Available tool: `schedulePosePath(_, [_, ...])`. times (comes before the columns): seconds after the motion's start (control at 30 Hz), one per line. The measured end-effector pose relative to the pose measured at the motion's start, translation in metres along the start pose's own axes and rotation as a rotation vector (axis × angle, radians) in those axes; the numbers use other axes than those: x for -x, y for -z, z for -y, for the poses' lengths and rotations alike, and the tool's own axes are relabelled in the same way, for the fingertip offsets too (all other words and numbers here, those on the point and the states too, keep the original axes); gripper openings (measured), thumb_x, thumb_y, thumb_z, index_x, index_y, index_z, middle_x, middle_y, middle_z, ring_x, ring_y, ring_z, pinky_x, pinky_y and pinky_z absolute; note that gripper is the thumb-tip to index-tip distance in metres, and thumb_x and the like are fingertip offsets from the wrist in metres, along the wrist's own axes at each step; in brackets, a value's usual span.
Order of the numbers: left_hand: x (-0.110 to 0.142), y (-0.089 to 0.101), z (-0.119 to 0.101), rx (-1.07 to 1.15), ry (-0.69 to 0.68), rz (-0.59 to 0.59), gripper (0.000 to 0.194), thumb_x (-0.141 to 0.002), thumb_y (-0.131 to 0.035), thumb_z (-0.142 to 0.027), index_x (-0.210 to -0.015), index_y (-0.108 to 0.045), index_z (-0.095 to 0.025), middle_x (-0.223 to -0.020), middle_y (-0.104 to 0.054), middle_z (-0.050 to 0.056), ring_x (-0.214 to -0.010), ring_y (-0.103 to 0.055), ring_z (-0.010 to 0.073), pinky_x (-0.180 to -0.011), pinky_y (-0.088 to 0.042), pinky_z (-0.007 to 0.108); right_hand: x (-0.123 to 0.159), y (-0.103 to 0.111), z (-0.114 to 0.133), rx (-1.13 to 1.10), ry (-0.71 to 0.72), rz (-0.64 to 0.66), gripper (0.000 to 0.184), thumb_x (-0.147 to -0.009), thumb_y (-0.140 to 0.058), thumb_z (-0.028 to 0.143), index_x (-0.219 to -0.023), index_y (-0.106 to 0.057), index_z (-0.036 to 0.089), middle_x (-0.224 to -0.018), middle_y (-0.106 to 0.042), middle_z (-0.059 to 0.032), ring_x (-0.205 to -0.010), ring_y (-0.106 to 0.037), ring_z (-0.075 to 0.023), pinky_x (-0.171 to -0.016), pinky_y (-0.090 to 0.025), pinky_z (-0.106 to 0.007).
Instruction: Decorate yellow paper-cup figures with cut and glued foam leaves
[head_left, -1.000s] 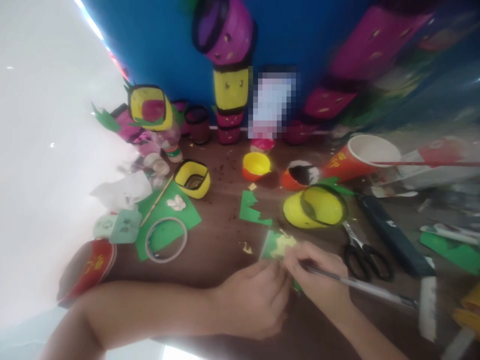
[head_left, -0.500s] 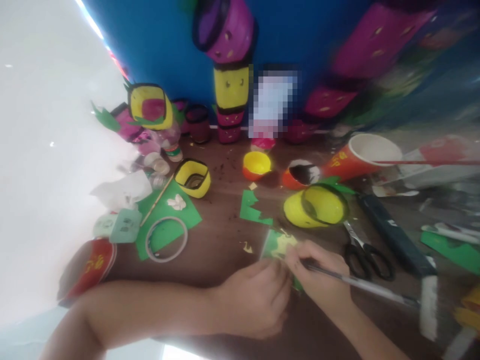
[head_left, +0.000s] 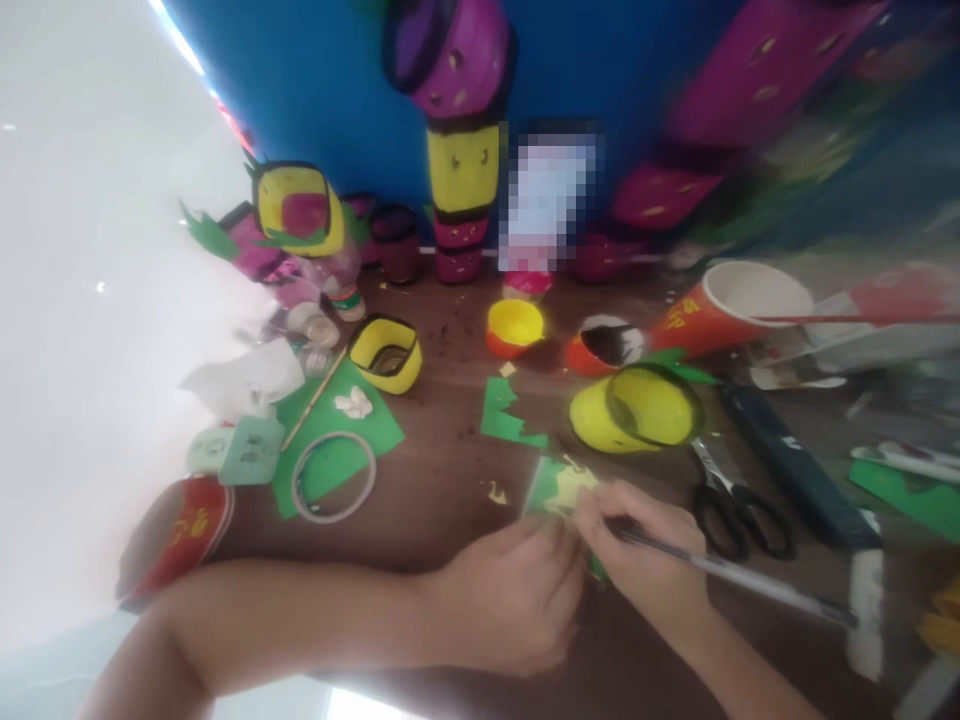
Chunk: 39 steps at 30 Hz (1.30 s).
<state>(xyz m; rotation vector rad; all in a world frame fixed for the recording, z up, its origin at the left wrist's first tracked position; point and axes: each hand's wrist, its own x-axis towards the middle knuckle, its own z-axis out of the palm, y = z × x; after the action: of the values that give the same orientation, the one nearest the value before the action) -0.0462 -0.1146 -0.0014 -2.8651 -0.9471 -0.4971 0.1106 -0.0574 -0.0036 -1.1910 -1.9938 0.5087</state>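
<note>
My left hand is closed at the near edge of a small green card, its fingertips curled against it and partly hidden. On the card lies a jagged pale-yellow paper cut-out. My right hand is wrapped round a slim pen with a dark grip and a greyish barrel; its tip is hidden by the fingers. That hand's fingertips touch the cut-out's right side, close beside my left hand. A pale-yellow scrap lies left of the card, and a green paper offcut with a jagged edge lies beyond it.
Scissors and a long black case lie to the right. A yellow painted cup lies behind my right hand. On the left are a tape roll, green paper and a red cup. Painted cups stand stacked behind.
The view has shifted very slightly. Both hands stay almost in place over the green card, and the pen is still held in my right hand.
</note>
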Motion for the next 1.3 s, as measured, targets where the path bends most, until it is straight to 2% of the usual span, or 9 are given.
schedulePosePath(0.13, [0.001,0.000,0.000,-0.020,-0.007,0.036,0.043,-0.089,-0.034,-0.029,-0.112,-0.056,-0.001,-0.116,-0.059,0.020,-0.109,-0.055,0.0272,-0.102,-0.033,0.042,-0.001,0.000,0.002,0.011,0.013,-0.011,0.030,-0.078,-0.055,0.019,-0.049,-0.046,0.019,-0.041,-0.051,0.0045,-0.037,-0.046,-0.0069,-0.043,-0.038,-0.018])
schedulePosePath(0.47, [0.001,-0.001,-0.001,-0.008,0.024,-0.020,0.042,-0.088,-0.036,-0.030,-0.111,-0.057,-0.001,-0.114,-0.060,0.019,-0.108,-0.055,0.0267,-0.102,-0.035,0.040,0.000,0.002,0.000,0.022,0.010,-0.005,0.029,-0.080,-0.055,0.022,-0.051,-0.047,0.020,-0.044,-0.053,0.0043,-0.040,-0.048,-0.0074,-0.044,-0.039,-0.019])
schedulePosePath(0.67, [0.005,0.000,-0.003,-0.016,0.044,0.008,0.047,-0.087,-0.037,-0.032,-0.117,-0.051,0.002,-0.125,-0.051,0.024,-0.114,-0.052,0.0286,-0.106,-0.031,0.042,0.004,0.014,-0.008,-0.014,-0.112,-0.300,0.018,-0.079,-0.059,0.027,-0.064,-0.051,0.023,-0.057,-0.061,0.0004,-0.049,-0.056,-0.0124,-0.049,-0.045,-0.024])
schedulePosePath(0.73, [0.005,0.000,-0.002,-0.015,0.036,0.004,0.046,-0.087,-0.038,-0.031,-0.117,-0.051,0.000,-0.122,-0.053,0.022,-0.112,-0.053,0.0293,-0.106,-0.030,0.044,0.003,0.024,-0.009,-0.004,-0.096,-0.330,0.009,-0.079,-0.060,0.027,-0.073,-0.055,0.023,-0.062,-0.062,-0.0009,-0.052,-0.058,-0.0136,-0.052,-0.047,-0.025])
schedulePosePath(0.8, [0.005,0.000,-0.002,-0.002,0.030,0.003,0.043,-0.086,-0.039,-0.031,-0.117,-0.051,-0.002,-0.119,-0.055,0.020,-0.111,-0.054,0.0288,-0.106,-0.029,0.045,0.000,0.038,-0.008,0.058,0.002,-0.237,0.006,-0.081,-0.059,0.030,-0.080,-0.059,0.024,-0.068,-0.064,-0.0027,-0.057,-0.060,-0.0149,-0.057,-0.048,-0.026])
schedulePosePath(0.93, [0.006,0.002,-0.001,0.018,0.019,0.006,0.040,-0.087,-0.040,-0.032,-0.113,-0.053,-0.005,-0.115,-0.056,0.018,-0.109,-0.054,0.0288,-0.105,-0.030,0.046,-0.004,0.065,-0.009,0.198,0.190,-0.009,0.015,-0.085,-0.052,0.035,-0.088,-0.062,0.026,-0.071,-0.063,-0.0022,-0.060,-0.061,-0.0150,-0.062,-0.048,-0.027])
schedulePosePath(1.13, [0.006,0.003,-0.004,-0.010,0.073,0.006,0.040,-0.085,-0.041,-0.034,-0.107,-0.055,-0.003,-0.110,-0.057,0.020,-0.105,-0.055,0.0319,-0.092,-0.042,0.044,0.014,0.081,-0.021,0.290,0.140,0.157,0.024,-0.088,-0.044,0.033,-0.096,-0.061,0.019,-0.081,-0.060,-0.0057,-0.069,-0.062,-0.0153,-0.063,-0.048,-0.026])
schedulePosePath(1.23, [0.006,0.002,-0.004,0.006,0.065,0.006,0.038,-0.084,-0.042,-0.033,-0.104,-0.056,-0.004,-0.110,-0.057,0.019,-0.103,-0.055,0.0308,-0.089,-0.043,0.041,0.023,0.083,-0.022,0.253,0.084,0.125,0.020,-0.086,-0.048,0.032,-0.095,-0.061,0.020,-0.081,-0.062,-0.0054,-0.070,-0.062,-0.0152,-0.064,-0.048,-0.026])
schedulePosePath(1.3, [0.006,0.002,-0.004,0.009,0.068,0.003,0.037,-0.084,-0.043,-0.033,-0.103,-0.056,-0.005,-0.110,-0.056,0.019,-0.105,-0.054,0.0309,-0.091,-0.041,0.042,0.026,0.081,-0.019,0.194,-0.026,0.078,0.018,-0.082,-0.053,0.033,-0.090,-0.063,0.021,-0.078,-0.064,-0.0040,-0.066,-0.062,-0.0149,-0.060,-0.048,-0.024])
